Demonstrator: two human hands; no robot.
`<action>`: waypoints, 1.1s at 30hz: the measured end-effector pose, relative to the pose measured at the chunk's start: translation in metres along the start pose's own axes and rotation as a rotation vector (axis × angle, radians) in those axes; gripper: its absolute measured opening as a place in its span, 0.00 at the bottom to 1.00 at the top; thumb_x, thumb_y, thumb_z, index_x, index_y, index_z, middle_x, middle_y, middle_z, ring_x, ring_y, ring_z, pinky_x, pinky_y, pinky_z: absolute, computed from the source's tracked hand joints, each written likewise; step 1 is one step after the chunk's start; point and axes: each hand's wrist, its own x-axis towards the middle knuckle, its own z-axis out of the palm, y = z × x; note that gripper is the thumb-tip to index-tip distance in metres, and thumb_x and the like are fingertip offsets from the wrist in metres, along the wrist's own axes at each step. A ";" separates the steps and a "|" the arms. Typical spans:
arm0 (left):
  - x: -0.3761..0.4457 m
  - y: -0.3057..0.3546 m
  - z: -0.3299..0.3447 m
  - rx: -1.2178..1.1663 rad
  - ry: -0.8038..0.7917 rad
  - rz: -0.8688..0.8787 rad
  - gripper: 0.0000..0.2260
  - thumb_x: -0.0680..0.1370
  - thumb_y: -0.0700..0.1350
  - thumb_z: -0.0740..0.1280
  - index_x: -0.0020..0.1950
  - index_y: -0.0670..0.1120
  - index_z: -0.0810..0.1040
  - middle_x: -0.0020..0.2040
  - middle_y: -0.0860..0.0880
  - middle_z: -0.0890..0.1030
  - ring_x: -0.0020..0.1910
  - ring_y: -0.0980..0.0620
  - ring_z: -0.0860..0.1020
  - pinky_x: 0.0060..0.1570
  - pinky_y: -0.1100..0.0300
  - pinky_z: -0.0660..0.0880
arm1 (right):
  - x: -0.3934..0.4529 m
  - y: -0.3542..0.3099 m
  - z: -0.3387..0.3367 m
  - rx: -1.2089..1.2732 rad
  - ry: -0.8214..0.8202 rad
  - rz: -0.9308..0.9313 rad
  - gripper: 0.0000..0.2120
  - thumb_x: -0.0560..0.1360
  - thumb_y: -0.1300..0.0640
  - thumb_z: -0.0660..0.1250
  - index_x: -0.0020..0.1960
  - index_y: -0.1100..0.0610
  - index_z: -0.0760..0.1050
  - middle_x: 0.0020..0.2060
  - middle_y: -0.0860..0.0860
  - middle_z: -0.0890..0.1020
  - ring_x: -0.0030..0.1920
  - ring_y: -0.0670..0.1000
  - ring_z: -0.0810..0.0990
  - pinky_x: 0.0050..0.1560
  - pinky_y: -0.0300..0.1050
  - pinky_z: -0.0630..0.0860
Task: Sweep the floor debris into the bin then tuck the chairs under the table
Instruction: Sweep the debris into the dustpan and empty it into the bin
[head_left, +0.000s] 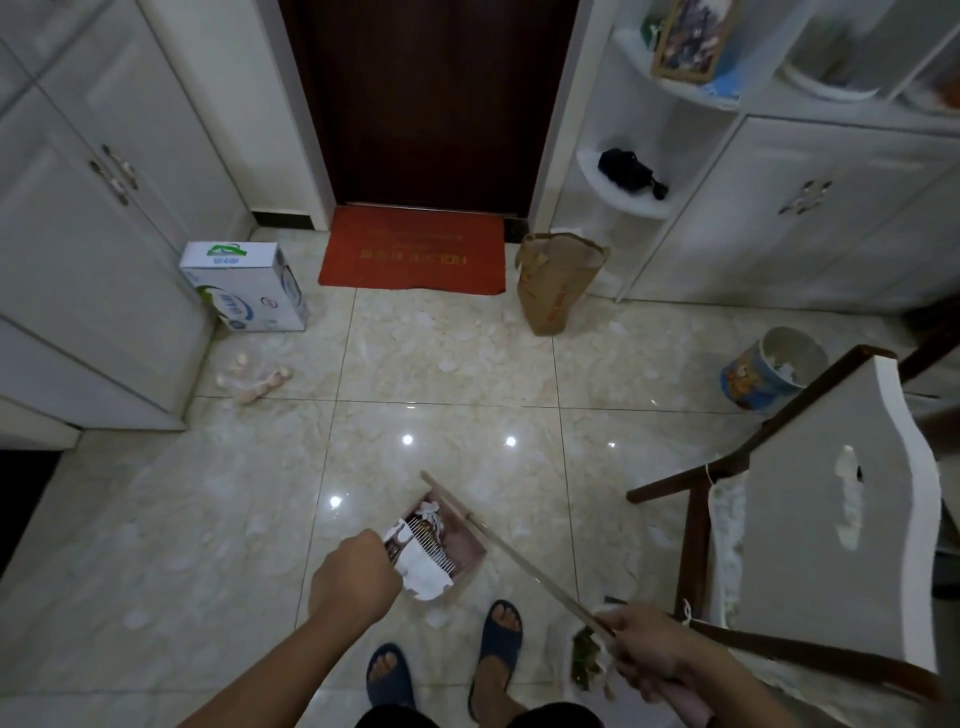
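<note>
Seeing left hand (353, 582) gripping crumpled paper (423, 571) over dustpan (457, 540); right hand (641, 649) wrapped round dustpan handle (524, 561). My read: bin (774, 371) well apart, beside chair (810, 525).

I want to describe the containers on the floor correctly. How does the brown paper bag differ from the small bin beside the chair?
The brown paper bag is tall, plain brown and crumpled, with a torn rim; the small bin is short, round and blue with a cartoon print. The bag stands next to the red doormat; the bin stands farther right, near the chair. Both are open at the top and stand on the tiled floor.
</note>
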 end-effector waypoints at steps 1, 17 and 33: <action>0.000 -0.001 0.000 -0.001 -0.001 0.003 0.05 0.75 0.44 0.66 0.42 0.47 0.70 0.39 0.51 0.75 0.38 0.52 0.77 0.33 0.61 0.71 | -0.002 -0.003 -0.006 -0.025 0.004 0.000 0.19 0.74 0.70 0.53 0.47 0.55 0.80 0.21 0.49 0.71 0.20 0.46 0.70 0.21 0.38 0.67; 0.006 0.001 0.002 0.037 0.014 -0.030 0.04 0.75 0.44 0.65 0.42 0.48 0.71 0.36 0.52 0.75 0.35 0.53 0.77 0.30 0.63 0.70 | 0.096 -0.070 -0.001 -0.176 0.203 -0.033 0.15 0.78 0.68 0.54 0.62 0.67 0.69 0.40 0.60 0.76 0.30 0.52 0.73 0.25 0.42 0.71; 0.012 -0.001 0.003 0.042 0.036 -0.025 0.03 0.74 0.44 0.65 0.42 0.48 0.73 0.37 0.52 0.77 0.35 0.53 0.77 0.31 0.61 0.74 | 0.031 0.000 0.015 0.180 -0.053 0.094 0.16 0.77 0.67 0.54 0.39 0.61 0.79 0.21 0.53 0.68 0.17 0.47 0.65 0.21 0.35 0.62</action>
